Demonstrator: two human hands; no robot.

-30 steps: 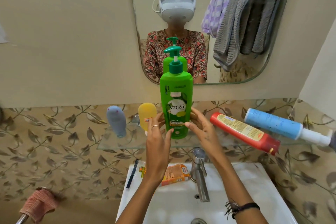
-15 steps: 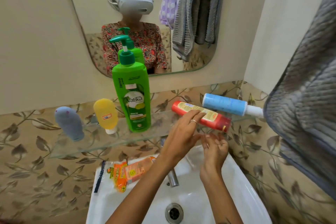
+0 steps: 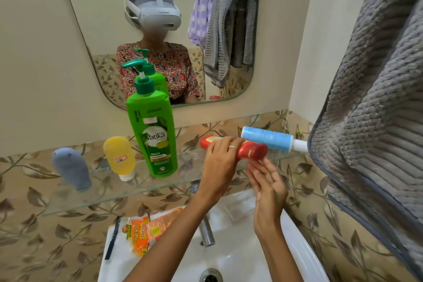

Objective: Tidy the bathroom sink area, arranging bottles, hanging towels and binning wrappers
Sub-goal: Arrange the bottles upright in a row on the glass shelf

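A red bottle (image 3: pixel 251 150) lies on its side on the glass shelf (image 3: pixel 96 199), and my left hand (image 3: pixel 220 162) is wrapped over its middle. My right hand (image 3: pixel 266 184) sits just below the bottle's near end, fingers spread, holding nothing. A blue bottle (image 3: pixel 267 141) lies on its side behind the red one. The tall green shampoo pump bottle (image 3: pixel 153 135) stands upright on the shelf, with a yellow bottle (image 3: pixel 119 157) and a grey-blue bottle (image 3: pixel 71 168) standing cap-down to its left. Orange wrappers (image 3: pixel 146 231) lie on the sink's left rim.
The white sink (image 3: pixel 299 256) with a chrome tap (image 3: pixel 206 229) is below the shelf. A grey towel (image 3: pixel 377 110) hangs close on the right. The mirror (image 3: pixel 103 18) above reflects a person and hanging towels. A dark blue stick (image 3: pixel 112 242) lies on the sink's left edge.
Both hands left the green bottle and moved right. My left hand has closed over the red bottle, and my right hand has risen under its end. The view swung right and down.
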